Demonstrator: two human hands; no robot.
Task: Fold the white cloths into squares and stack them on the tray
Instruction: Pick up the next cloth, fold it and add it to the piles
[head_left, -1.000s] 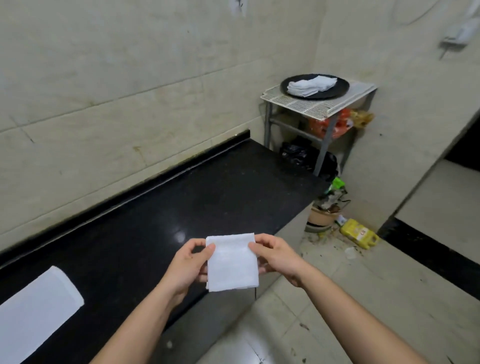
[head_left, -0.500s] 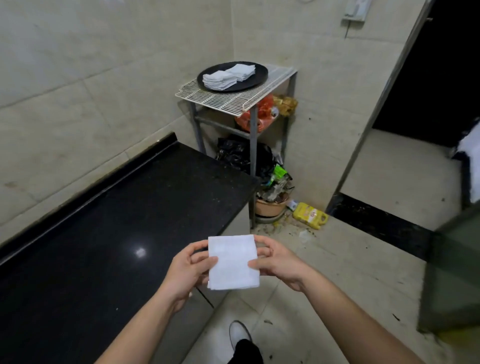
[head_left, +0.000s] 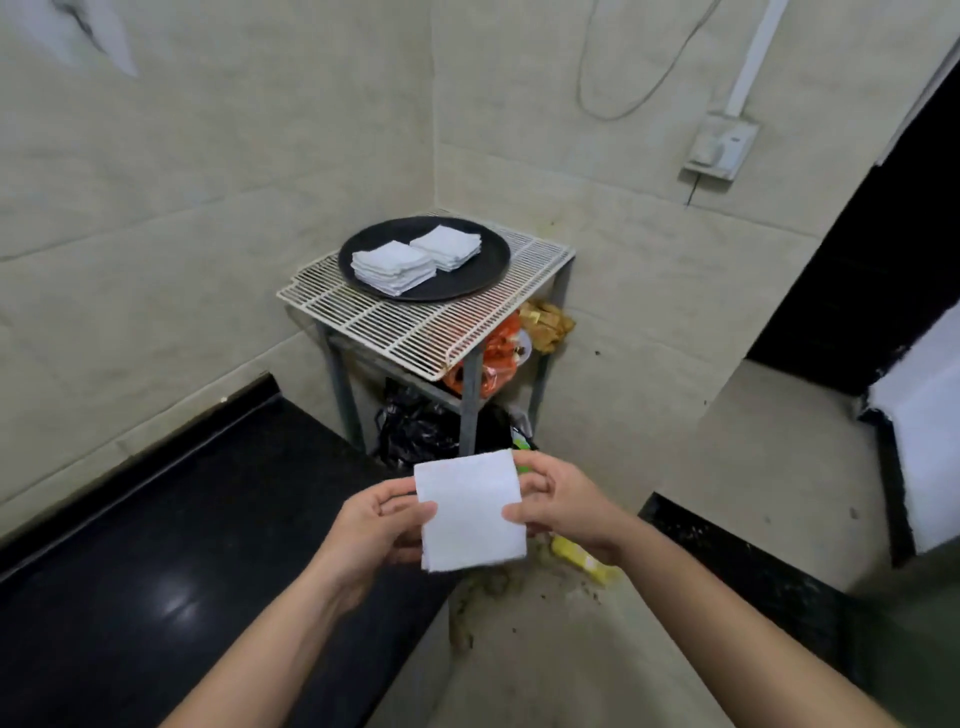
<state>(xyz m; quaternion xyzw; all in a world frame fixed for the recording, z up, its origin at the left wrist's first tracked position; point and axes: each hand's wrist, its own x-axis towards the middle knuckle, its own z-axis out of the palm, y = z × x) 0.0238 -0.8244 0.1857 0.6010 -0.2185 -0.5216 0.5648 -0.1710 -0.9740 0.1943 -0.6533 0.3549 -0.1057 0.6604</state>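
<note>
Black counter, tiled corner, wire rack, left hand and right hand pinching cloth

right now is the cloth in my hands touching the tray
Apart. The head view shows the folded cloth pinched between left hand and right hand, in the air, well short of the tray.

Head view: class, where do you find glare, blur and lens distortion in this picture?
In the head view, a glare patch sits on the black countertop; the white shape at top left is smeared, while the folded cloth is sharp; the head view's wide lens makes the dark doorway lean.
</note>
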